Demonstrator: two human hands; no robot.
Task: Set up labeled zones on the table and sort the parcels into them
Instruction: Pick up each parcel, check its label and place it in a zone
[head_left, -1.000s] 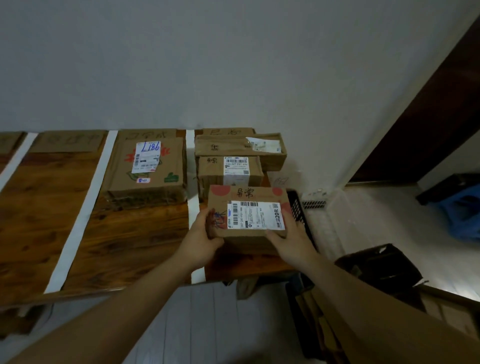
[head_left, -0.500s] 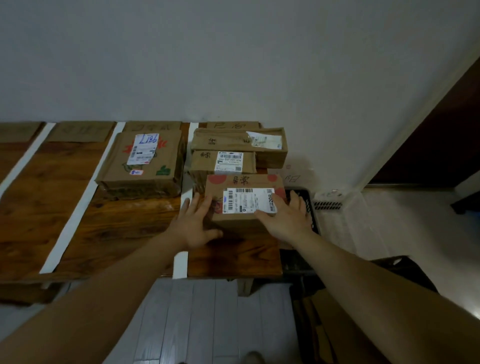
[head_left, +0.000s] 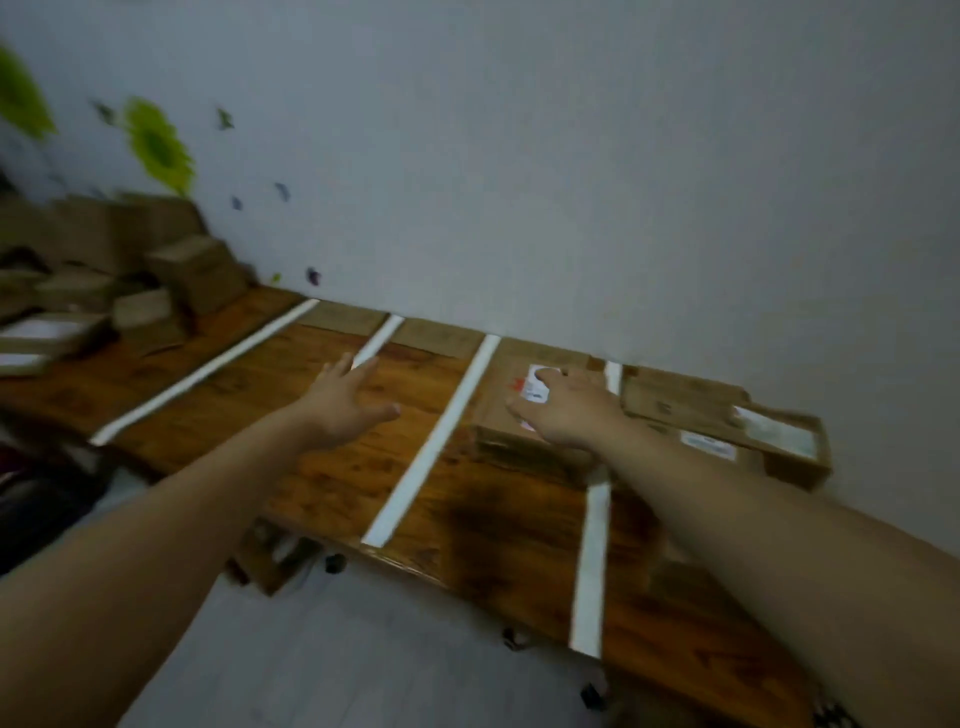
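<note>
Four white tape strips (head_left: 431, 447) split the tabletop (head_left: 322, 483). Parcel pile (head_left: 197, 275) at its far-left end. My left hand (head_left: 343, 405) is over mid-table, fingers spread, empty. Right hand (head_left: 571, 415), fingers straight, is over the white-labelled parcel (head_left: 519, 358) by the back edge. Stacked parcels (head_left: 685, 400) at the right end. Can't read any label, too blurred.

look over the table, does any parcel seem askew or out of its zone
The unsorted boxes at the far left lie in a jumble, several tilted. The big parcel beneath the right hand sits tight against a white strip; blur hides any overlap.
</note>
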